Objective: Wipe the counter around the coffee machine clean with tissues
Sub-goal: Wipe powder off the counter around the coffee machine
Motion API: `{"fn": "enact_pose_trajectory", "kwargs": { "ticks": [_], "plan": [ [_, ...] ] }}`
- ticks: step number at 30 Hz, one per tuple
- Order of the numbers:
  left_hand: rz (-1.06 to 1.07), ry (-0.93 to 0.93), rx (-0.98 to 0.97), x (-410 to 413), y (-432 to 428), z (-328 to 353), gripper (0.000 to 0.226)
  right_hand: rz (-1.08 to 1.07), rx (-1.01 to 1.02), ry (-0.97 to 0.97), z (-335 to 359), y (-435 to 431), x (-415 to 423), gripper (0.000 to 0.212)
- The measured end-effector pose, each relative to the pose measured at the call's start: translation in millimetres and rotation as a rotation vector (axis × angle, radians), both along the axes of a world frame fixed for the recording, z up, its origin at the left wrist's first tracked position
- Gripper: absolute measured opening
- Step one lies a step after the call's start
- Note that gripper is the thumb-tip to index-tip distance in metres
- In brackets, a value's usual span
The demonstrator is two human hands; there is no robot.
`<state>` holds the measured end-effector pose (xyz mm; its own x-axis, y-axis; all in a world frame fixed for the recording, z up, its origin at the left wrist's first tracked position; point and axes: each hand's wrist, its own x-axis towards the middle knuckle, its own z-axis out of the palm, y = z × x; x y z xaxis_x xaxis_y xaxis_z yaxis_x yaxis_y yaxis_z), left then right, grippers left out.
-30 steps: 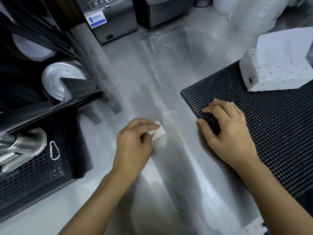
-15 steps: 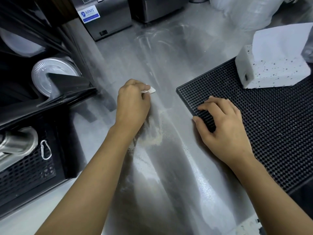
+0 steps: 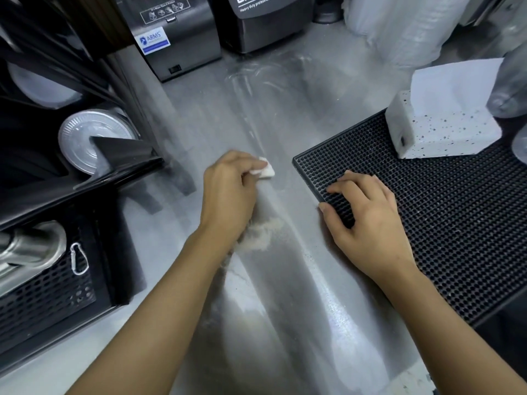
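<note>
Mid-wipe, the left hand (image 3: 228, 195) pinches the tissue (image 3: 263, 171) in curled fingers, the right hand (image 3: 368, 220) rests loose-fingered on the mat (image 3: 456, 238); the powder (image 3: 259, 235) behind the left fingertips likely needs sweeping next.

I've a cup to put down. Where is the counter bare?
Bare counter runs from the left hand back to the grey machines, and nearer, below the powder smear. Crowded: the black rack at left, the tissue box end of the mat.

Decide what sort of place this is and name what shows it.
Probably a café or drinks-bar work area: a steel counter, a black rubber bar mat, clear cup lids, and a machine labelled heavy duty at the back.
</note>
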<state>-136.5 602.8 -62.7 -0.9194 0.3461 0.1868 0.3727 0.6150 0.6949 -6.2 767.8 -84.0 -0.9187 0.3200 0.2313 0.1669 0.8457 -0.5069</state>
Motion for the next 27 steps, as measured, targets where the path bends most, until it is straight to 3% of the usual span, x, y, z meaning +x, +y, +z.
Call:
{"fn": "enact_pose_trajectory", "kwargs": {
  "ticks": [4,9,12,19,27],
  "plan": [
    [-0.041,0.025,-0.050,-13.8,21.3,-12.9,0.028,0.001,0.004,-0.014,-0.3,0.3,0.1,0.030],
    [-0.182,0.097,-0.046,41.5,-1.8,-20.0,0.033,-0.003,0.001,-0.013,-1.1,0.0,-0.1,0.030],
    [-0.243,0.006,-0.044,69.6,-23.3,-18.0,0.039,-0.005,0.000,-0.019,-2.0,-0.5,-0.1,0.030],
    [-0.044,-0.009,0.060,19.4,8.3,-9.3,0.035,-0.003,0.027,-0.044,-2.2,0.5,0.9,0.029],
    [-0.200,0.091,-0.001,56.5,5.0,-20.9,0.037,0.002,0.014,-0.018,-4.5,-0.2,2.2,0.030]
  ]
}}
